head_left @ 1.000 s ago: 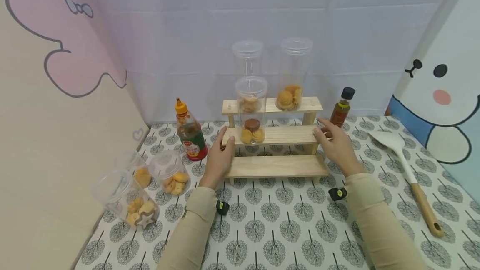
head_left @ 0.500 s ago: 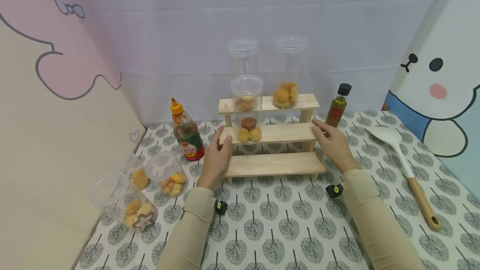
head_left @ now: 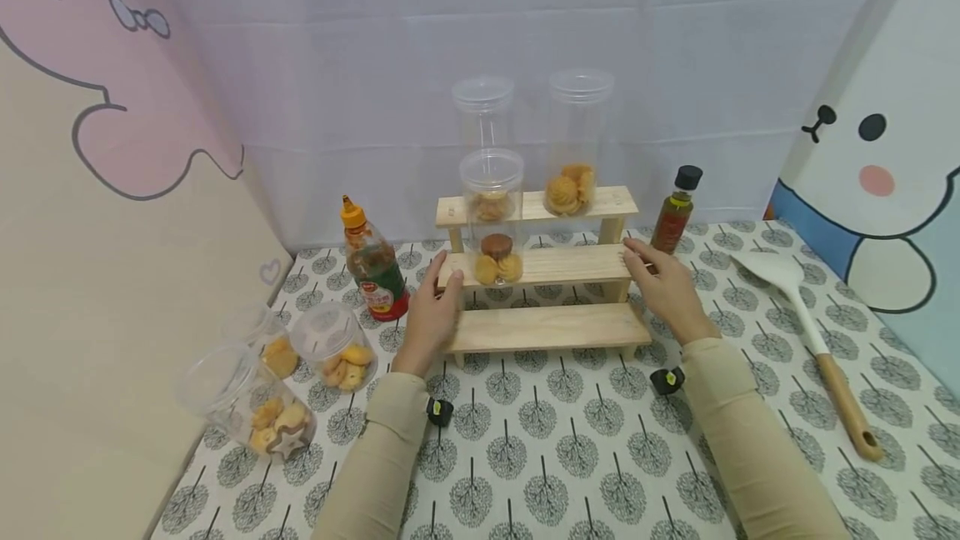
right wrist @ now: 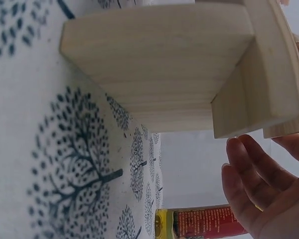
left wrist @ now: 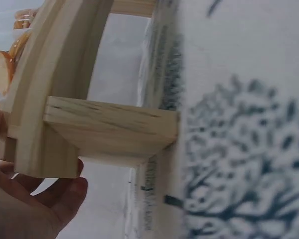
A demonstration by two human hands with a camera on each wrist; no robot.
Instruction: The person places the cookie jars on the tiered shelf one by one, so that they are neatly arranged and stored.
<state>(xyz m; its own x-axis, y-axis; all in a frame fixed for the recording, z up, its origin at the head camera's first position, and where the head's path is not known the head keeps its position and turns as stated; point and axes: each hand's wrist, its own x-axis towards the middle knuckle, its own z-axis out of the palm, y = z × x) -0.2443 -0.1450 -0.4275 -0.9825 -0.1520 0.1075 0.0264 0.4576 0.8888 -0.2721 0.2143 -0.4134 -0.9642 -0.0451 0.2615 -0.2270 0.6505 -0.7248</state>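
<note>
A three-tier wooden display stand (head_left: 573, 263) stands between the hands. My left hand (head_left: 433, 319) grips the left end of its middle shelf, and the left wrist view shows the fingers (left wrist: 72, 194) curled beneath the board. At the opposite end, my right hand (head_left: 669, 294) holds the same shelf; in the right wrist view fingertips (right wrist: 234, 147) meet the board's lower edge. One clear cookie jar (head_left: 492, 202) rests on the middle shelf, near the left hand. Two taller-looking lidded jars stand on the top shelf, the left one (head_left: 483, 115) partly hidden and the right one (head_left: 579, 127) in plain sight.
A sauce bottle (head_left: 380, 277) with an orange cap is left of the stand. Three cookie jars sit further left, including a tilted one (head_left: 251, 407). A small dark-capped bottle (head_left: 672, 219) stands behind the right hand. A white spatula (head_left: 810, 315) with a wooden handle lies at right.
The right hand's fingers, slightly raised a second ago, now lie closer against the shelf end. The head view has shifted a little. Jars keep their places on the stand.
</note>
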